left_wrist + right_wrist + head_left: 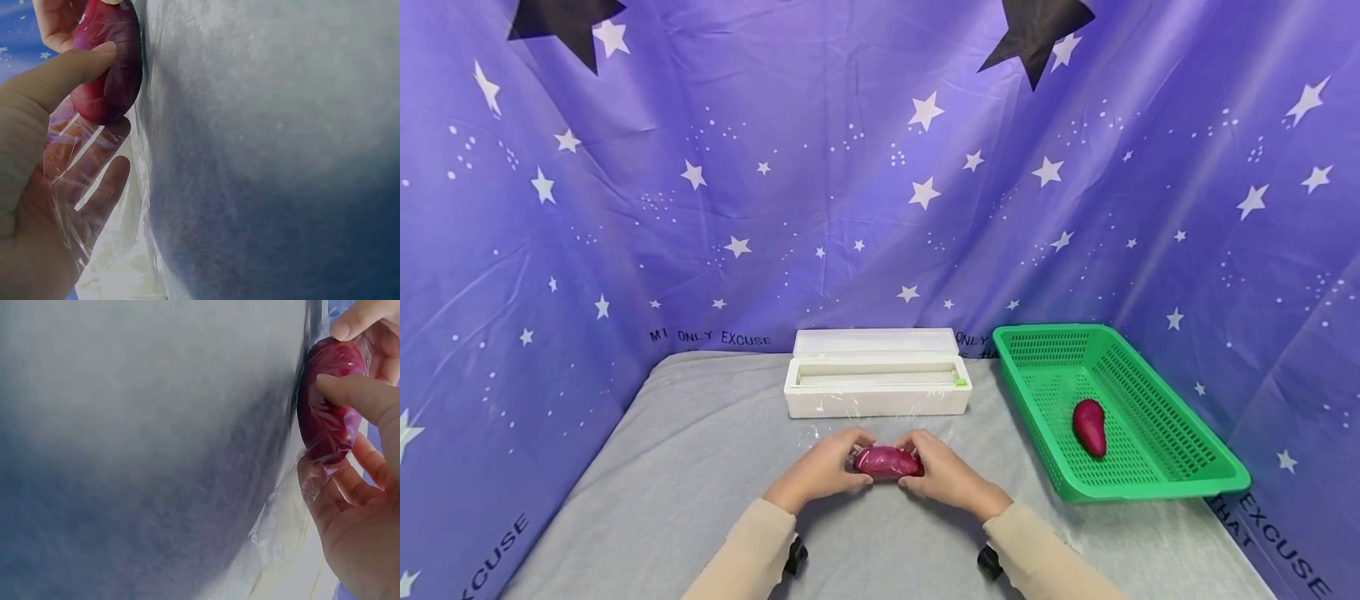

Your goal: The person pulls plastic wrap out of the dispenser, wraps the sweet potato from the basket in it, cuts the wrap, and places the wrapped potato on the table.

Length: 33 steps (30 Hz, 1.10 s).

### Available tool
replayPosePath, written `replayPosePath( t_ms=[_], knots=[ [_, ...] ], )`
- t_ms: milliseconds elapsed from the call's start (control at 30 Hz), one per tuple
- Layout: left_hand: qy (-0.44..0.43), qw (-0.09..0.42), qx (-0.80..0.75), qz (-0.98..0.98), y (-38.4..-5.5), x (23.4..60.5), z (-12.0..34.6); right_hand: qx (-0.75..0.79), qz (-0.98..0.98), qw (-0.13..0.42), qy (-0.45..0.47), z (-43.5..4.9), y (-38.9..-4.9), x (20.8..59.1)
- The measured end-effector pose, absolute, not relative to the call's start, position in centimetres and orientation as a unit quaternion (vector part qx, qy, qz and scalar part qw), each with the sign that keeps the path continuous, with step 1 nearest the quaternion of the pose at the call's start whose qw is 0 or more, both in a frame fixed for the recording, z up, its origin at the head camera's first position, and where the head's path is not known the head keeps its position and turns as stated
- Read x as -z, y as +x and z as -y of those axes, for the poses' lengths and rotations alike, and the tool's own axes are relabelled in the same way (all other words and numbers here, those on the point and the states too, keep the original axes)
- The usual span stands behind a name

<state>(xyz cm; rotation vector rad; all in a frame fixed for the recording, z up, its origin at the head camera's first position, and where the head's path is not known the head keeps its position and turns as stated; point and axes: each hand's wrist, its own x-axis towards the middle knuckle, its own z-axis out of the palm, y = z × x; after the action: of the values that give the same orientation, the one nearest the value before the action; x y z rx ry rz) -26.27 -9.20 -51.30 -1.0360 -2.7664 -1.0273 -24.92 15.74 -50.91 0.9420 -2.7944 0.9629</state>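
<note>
A smooth purplish-red, sweet-potato-shaped vegetable [886, 462] lies crosswise between both hands, with clear cling film [337, 355] around it. My left hand [827, 469] holds its left end, the thumb on the near side and the fingers behind. My right hand [946, 475] grips the right end the same way. Loose, wrinkled film [69, 181] spreads over the left fingers in the left wrist view. Behind the hands stands a white cling film box [877, 404], its lid raised, with film stretching from its front toward the vegetable.
A green plastic basket [1157, 489] stands at the right, holding a similar purplish-red vegetable [1089, 427]. Grey cloth [685, 467] covers the table. Purple star-printed curtains [850, 167] enclose the back and sides.
</note>
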Motion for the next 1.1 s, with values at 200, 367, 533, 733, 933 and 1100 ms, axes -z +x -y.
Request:
replayPosePath(
  t_ms=[200,367,533,733,933,1100],
  knots=[
    [-0.332,-0.010,0.364,0.870,-26.7,51.3,9.3,-0.317,0.898,0.003,0.306,-15.9,-25.4,50.6],
    [-0.326,-0.021,0.369,0.870,-27.2,51.3,9.5,-0.327,0.894,-0.018,0.307,-16.2,-26.1,50.2],
    [-0.314,-0.043,0.368,0.874,-27.9,51.0,9.7,-0.316,0.898,-0.020,0.307,-16.4,-26.9,49.8],
    [-0.289,-0.090,0.378,0.875,-29.0,50.4,9.9,-0.311,0.897,-0.049,0.310,-16.6,-28.0,49.1],
    [-0.278,-0.127,0.388,0.869,-29.8,49.9,9.9,-0.334,0.884,-0.101,0.312,-16.9,-29.3,48.4],
    [-0.290,-0.133,0.382,0.867,-30.5,49.8,9.8,-0.338,0.877,-0.133,0.315,-17.1,-30.4,47.9]
  ],
)
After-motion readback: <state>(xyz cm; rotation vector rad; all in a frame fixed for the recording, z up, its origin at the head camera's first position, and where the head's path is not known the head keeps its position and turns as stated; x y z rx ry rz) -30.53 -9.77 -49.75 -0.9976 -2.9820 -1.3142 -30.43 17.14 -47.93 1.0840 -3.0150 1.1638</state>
